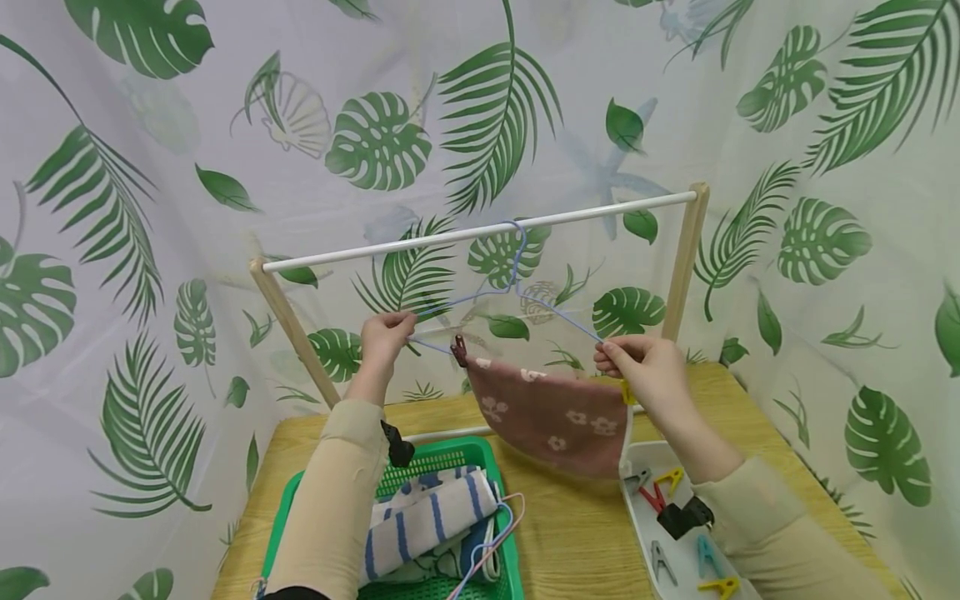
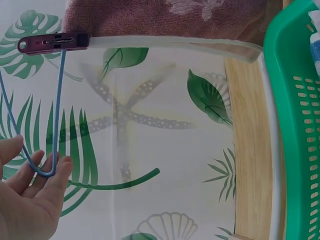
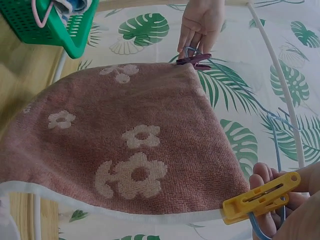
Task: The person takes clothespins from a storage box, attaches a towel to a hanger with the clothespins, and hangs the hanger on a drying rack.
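Note:
A blue wire hanger (image 1: 516, 258) hangs by its hook over the white rail (image 1: 420, 242) of a rack. My left hand (image 1: 384, 346) pinches the hanger's left corner, its fingers curled round the wire in the left wrist view. At the right end, my right hand (image 1: 651, 367) holds the wire between thumb and fingers. A dusty-pink towel (image 1: 551, 417) with white flowers hangs from the lower bar, bowing and slanting down to the right. One dark red clothespin (image 2: 54, 43) fastens its left corner; a yellow clothespin (image 3: 261, 196) fastens the other, close by my right fingers.
On the wooden table (image 1: 573, 533), a green basket (image 1: 487, 462) at left holds a striped towel (image 1: 431, 517), other cloth and more hangers (image 1: 498, 537). A white tray (image 1: 641, 517) at right holds several colored clothespins. Wooden posts (image 1: 684, 267) carry the rail before a leaf-print curtain.

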The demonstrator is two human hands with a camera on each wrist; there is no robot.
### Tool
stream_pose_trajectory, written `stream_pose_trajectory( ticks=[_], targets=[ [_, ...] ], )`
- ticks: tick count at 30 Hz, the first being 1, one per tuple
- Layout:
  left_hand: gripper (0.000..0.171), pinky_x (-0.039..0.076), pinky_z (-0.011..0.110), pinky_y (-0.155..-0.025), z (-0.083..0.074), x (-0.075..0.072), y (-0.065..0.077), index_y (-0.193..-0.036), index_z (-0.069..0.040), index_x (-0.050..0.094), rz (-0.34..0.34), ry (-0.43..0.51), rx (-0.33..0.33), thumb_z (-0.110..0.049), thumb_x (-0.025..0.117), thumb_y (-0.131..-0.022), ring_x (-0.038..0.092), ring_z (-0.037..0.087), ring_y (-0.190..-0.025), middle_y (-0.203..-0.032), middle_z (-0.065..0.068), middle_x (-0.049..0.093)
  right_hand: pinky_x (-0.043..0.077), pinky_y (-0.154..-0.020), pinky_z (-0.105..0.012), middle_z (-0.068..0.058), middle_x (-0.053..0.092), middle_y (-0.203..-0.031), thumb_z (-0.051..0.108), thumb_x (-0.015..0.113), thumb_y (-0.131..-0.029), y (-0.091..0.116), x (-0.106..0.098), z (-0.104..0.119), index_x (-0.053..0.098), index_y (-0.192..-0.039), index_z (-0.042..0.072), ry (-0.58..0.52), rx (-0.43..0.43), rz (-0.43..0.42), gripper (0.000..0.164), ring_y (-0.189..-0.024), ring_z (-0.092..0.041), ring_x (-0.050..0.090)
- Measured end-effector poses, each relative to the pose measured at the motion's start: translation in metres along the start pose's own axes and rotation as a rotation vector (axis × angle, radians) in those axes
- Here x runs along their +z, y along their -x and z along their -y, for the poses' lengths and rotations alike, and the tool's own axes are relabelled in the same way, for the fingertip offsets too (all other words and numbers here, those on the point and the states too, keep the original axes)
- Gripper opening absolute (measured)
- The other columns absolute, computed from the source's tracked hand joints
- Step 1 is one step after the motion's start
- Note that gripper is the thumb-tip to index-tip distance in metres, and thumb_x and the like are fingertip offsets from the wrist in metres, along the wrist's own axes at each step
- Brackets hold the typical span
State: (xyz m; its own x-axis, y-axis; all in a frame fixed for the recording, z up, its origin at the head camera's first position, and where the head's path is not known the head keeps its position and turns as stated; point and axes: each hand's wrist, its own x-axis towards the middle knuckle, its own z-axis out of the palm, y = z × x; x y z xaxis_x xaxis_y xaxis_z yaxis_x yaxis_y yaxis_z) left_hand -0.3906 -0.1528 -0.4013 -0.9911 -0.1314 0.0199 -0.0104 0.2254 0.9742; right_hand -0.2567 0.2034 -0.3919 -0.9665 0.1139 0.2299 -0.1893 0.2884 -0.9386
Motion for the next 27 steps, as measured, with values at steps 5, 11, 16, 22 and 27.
stream_pose_trajectory(
  ticks=[5, 11, 16, 22, 27],
  targets=[
    [0.041, 0.054, 0.047, -0.114, 0.001, 0.001, 0.000, -0.142, 0.005, 0.063, -0.008, -0.036, -0.014, -0.018, 0.061, -0.109, 0.062, 0.032, -0.121, -0.142, 0.023, 0.063, 0.064, -0.074, -0.016, -0.028, 0.077, -0.107, 0.006, 0.060, -0.109, 0.004, 0.005, -0.001, 0.070, -0.120, -0.019, -0.011, -0.008, -0.007, 0.029, -0.076, 0.007, 0.071],
    [0.045, 0.052, 0.046, -0.116, 0.001, 0.002, -0.001, -0.146, 0.006, 0.058, -0.009, -0.085, -0.031, -0.020, 0.058, -0.109, 0.060, 0.037, -0.130, -0.146, 0.024, 0.059, 0.064, -0.074, -0.015, -0.034, 0.075, -0.109, 0.002, 0.060, -0.108, 0.007, 0.011, -0.002, 0.069, -0.120, -0.020, -0.038, -0.018, 0.005, 0.027, -0.077, 0.007, 0.070],
    [0.047, 0.049, 0.044, -0.121, 0.006, 0.001, 0.002, -0.149, 0.010, 0.052, 0.042, 0.001, -0.058, -0.017, 0.053, -0.111, 0.056, 0.040, -0.139, -0.149, 0.029, 0.055, 0.063, -0.073, -0.014, -0.032, 0.076, -0.108, 0.001, 0.059, -0.107, 0.009, 0.012, -0.005, 0.069, -0.120, -0.020, -0.027, -0.004, 0.015, 0.026, -0.077, 0.007, 0.070],
    [0.043, 0.050, 0.045, -0.120, 0.016, 0.001, 0.007, -0.144, 0.013, 0.054, 0.037, 0.037, -0.068, -0.014, 0.052, -0.111, 0.057, 0.043, -0.138, -0.145, 0.033, 0.057, 0.062, -0.071, -0.012, -0.035, 0.075, -0.111, 0.003, 0.061, -0.107, 0.009, 0.010, -0.007, 0.071, -0.120, -0.017, 0.033, -0.010, 0.015, 0.026, -0.076, 0.009, 0.069],
    [0.041, 0.052, 0.047, -0.119, 0.023, 0.001, 0.014, -0.143, 0.013, 0.056, 0.040, 0.037, -0.083, -0.013, 0.051, -0.112, 0.058, 0.045, -0.138, -0.144, 0.034, 0.059, 0.057, -0.067, -0.011, -0.026, 0.079, -0.106, 0.009, 0.066, -0.106, 0.011, 0.007, -0.010, 0.076, -0.117, -0.009, 0.199, -0.085, 0.001, 0.023, -0.083, -0.006, 0.075]
  ],
)
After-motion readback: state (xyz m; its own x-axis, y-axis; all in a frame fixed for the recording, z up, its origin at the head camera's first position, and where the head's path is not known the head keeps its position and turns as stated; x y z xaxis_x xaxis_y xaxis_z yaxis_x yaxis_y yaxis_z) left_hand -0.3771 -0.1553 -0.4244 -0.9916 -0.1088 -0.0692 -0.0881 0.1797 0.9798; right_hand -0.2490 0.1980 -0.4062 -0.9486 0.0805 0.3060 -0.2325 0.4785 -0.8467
